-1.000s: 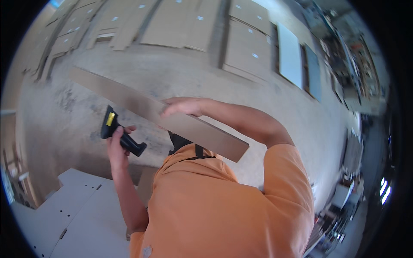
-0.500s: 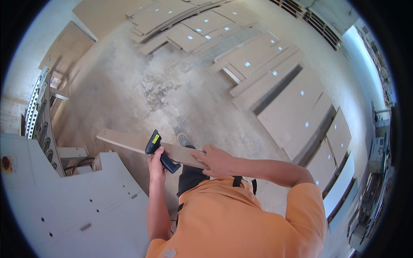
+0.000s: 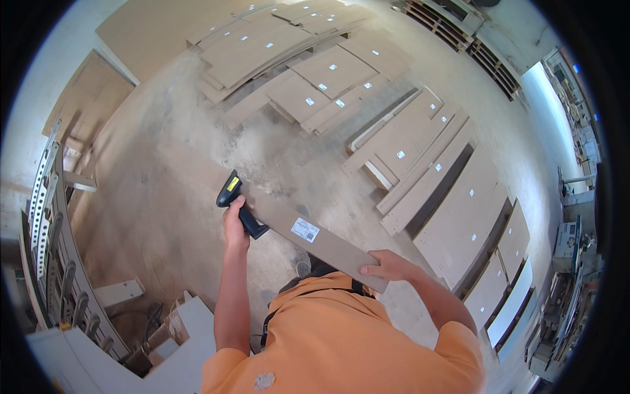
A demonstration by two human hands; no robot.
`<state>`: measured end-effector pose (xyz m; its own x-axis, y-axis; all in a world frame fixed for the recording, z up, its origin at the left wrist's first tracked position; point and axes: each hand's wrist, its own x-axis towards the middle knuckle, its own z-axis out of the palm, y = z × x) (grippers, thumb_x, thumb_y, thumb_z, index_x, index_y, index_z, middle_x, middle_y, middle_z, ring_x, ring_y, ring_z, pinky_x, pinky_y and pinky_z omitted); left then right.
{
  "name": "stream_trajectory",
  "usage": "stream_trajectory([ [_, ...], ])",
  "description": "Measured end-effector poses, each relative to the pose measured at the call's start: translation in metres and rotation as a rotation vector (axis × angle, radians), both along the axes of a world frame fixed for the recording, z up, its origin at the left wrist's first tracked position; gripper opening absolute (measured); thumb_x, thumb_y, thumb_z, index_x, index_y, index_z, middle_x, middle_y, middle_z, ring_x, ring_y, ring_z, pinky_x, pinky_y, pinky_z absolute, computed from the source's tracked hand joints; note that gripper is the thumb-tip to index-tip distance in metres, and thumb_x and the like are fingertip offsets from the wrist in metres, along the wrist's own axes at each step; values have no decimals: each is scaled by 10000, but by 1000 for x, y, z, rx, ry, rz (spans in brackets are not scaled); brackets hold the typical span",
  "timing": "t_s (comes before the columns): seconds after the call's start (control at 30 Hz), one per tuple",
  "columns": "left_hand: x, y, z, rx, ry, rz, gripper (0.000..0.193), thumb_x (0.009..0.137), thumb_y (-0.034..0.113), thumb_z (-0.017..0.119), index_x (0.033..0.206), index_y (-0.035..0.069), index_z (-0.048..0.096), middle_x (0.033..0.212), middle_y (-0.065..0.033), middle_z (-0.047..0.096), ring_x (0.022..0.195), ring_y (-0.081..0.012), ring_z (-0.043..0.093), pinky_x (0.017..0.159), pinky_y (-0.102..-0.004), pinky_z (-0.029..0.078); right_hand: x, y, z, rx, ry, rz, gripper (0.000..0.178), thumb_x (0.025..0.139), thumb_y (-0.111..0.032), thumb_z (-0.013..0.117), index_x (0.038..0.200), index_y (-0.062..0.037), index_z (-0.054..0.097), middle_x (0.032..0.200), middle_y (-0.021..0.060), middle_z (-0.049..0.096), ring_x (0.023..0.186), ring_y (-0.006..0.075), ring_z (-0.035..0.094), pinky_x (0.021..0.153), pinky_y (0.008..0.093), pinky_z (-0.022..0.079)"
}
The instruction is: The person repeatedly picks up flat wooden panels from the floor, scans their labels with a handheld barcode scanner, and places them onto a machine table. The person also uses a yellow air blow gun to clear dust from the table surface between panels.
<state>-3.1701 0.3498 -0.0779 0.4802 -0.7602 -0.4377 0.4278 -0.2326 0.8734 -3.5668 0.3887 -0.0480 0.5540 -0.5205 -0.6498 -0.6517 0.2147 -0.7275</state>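
My left hand [image 3: 235, 225] is closed around the grip of a black barcode scanner [image 3: 252, 224] with a yellow sticker on its head. A long, narrow brown board [image 3: 338, 251] stretches out in front of me, its far end blurred. A white printed label [image 3: 304, 230] lies on the board's upper face, to the right of the scanner. My right hand [image 3: 392, 266] grips the board near its close right end, thumb on top and fingers partly hidden below. The left hand sits against or just over the board's edge; whether it also bears the board I cannot tell.
Rows of labelled brown panels [image 3: 453, 190] lie on the floor to the right, with more panels [image 3: 328, 72] farther off. At left stand a rail with holes [image 3: 43, 203] and a white machine housing [image 3: 190, 335]. Wooden pallets [image 3: 446, 29] rest at the far wall.
My right hand has slid outward to the board's near end, and the white label has come into sight. The board reaches farther right. The white machine takes up less of the view.
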Motion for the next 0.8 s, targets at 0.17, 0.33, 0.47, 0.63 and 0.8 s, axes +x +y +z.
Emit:
stream_trajectory([
  [0.17,59,-128,-11,127,63,-309,345,892,450,597,956,112,608,739,-56,650,505,-69,492,412,-244,384,88,-121,-35,-74,-72,-160,506,907,-442,645,1082,32,644,933,160,685,870,231,645,800,361,502],
  [0.33,153,-204,4,181,34,-240,336,896,390,582,1068,103,549,993,-208,719,698,-156,654,516,-284,502,195,-262,-61,-120,-57,-294,516,910,-431,636,1007,75,643,850,155,675,791,219,645,735,352,504],
  [0.47,242,-244,-1,77,59,54,295,896,385,642,945,103,572,818,-58,650,870,-252,691,780,-348,516,255,-382,-90,26,-88,-517,460,932,-398,631,956,59,683,751,51,650,651,134,588,606,306,481],
  [0.63,347,-293,-46,169,95,304,318,879,376,672,988,96,568,763,-26,613,839,-254,694,757,-345,530,317,-498,-122,-13,65,-671,472,930,-395,626,933,72,693,727,91,668,609,150,619,550,313,480],
  [0.8,422,-405,-73,236,149,320,309,878,357,669,975,87,555,729,-38,610,776,-253,683,774,-369,553,366,-620,-119,-36,40,-859,485,923,-399,606,861,73,697,678,133,669,554,190,647,510,330,496],
])
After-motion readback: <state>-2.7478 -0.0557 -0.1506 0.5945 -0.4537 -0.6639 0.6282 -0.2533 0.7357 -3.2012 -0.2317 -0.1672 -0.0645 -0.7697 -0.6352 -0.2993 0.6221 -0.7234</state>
